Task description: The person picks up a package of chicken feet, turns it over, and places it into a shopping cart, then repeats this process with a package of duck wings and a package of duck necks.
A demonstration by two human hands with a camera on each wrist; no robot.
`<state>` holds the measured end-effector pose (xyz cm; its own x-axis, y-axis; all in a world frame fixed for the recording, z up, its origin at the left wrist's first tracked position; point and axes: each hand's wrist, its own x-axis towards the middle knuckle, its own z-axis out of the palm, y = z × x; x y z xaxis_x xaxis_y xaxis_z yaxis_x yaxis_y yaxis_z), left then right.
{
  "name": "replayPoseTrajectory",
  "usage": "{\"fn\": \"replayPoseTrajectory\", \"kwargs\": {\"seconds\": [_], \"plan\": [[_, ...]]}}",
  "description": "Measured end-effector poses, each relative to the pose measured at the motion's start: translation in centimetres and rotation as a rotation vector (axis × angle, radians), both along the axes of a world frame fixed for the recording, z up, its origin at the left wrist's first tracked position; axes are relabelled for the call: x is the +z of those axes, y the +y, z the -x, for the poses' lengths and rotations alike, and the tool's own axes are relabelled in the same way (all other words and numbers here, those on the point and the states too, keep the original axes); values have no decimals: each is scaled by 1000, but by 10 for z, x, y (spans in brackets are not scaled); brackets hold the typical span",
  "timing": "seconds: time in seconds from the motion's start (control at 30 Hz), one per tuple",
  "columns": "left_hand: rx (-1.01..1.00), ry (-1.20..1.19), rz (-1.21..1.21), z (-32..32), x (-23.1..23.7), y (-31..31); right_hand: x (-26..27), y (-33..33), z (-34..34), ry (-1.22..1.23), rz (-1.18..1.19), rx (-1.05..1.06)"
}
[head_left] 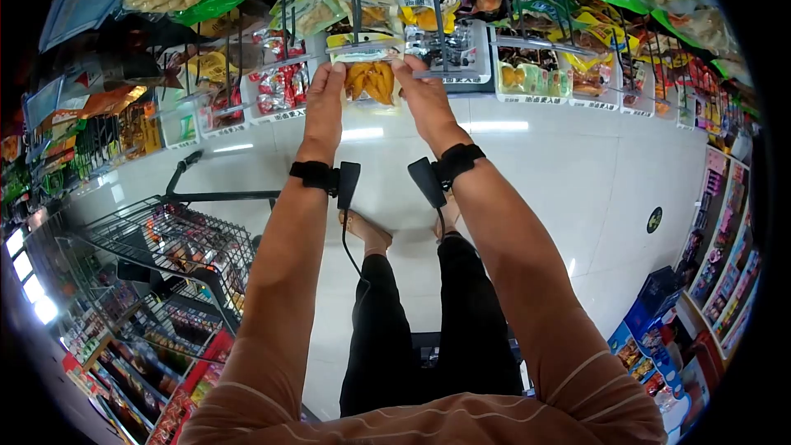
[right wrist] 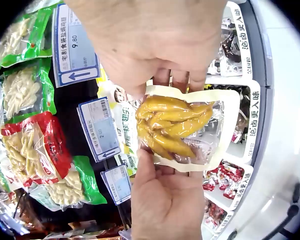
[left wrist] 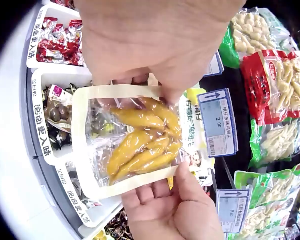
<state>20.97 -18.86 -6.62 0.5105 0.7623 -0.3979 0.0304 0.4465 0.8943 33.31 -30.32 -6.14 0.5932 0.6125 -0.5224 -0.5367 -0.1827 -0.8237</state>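
Note:
Between both hands is a clear-windowed packet of glossy yellow-brown chicken wing tips (head_left: 371,84), with pale borders and a printed white-green end. My left hand (head_left: 325,103) grips one side edge, thumb on the front and fingers behind. My right hand (head_left: 426,103) pinches the opposite edge the same way. In the left wrist view the packet (left wrist: 145,137) spans from my left hand (left wrist: 155,40) above to my right hand (left wrist: 175,212) below. The right wrist view shows the wing tips (right wrist: 172,125) through the window; the fingers behind the packet are partly hidden.
White bins of small snack packs (head_left: 531,74) line the shelf front. Price tags (left wrist: 217,122) and hanging bags of pale food (right wrist: 27,145) stand behind the packet. A wire shopping cart (head_left: 177,247) is at the left; more shelves (head_left: 717,247) are at the right.

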Motion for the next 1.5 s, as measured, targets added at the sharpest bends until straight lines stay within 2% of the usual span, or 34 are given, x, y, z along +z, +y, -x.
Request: {"fn": "replayPoseTrajectory", "kwargs": {"seconds": [0.13,0.23,0.5,0.63,0.7,0.77,0.83,0.93,0.97,1.07,1.1,1.13,1.2,1.3,1.4,1.43,1.47,1.5], "plan": [[-12,42,-73,-1,1,6,-14,11,-7,-123,20,58],[22,26,-53,-4,-1,7,-19,15,-8,-143,83,17],[54,-78,11,-6,-11,15,-9,21,-12,-142,11,54],[-23,-3,-52,-14,-3,16,-1,25,-14,-48,-50,-12],[-118,27,-111,-21,1,19,-5,28,-17,-45,-77,-2],[-126,32,-114,-26,-9,28,-11,29,-23,-92,-53,8],[-93,49,-160,-33,-10,34,-25,22,-24,-173,31,9],[-113,86,-120,-45,-13,53,-30,-4,-18,-6,66,6],[-46,-6,-97,-52,-16,52,-33,-17,-15,33,56,29],[45,-74,-211,-78,-40,66,-40,-59,2,121,68,77],[39,5,-253,-80,-60,79,-38,-71,11,137,94,79],[52,8,-277,-88,-57,78,-37,-83,19,152,122,80],[109,160,-450,-98,-82,94,-39,-105,37,207,157,113],[225,-160,-435,-114,-90,96,-38,-130,61,274,199,145],[157,-64,-713,-104,-102,96,-31,-145,81,309,240,187],[122,-28,-618,-96,-86,83,-28,-148,87,314,237,212],[132,-57,-642,-87,-70,69,-24,-151,92,316,232,238],[79,81,-640,-72,-66,62,-16,-151,96,335,233,242]]}}
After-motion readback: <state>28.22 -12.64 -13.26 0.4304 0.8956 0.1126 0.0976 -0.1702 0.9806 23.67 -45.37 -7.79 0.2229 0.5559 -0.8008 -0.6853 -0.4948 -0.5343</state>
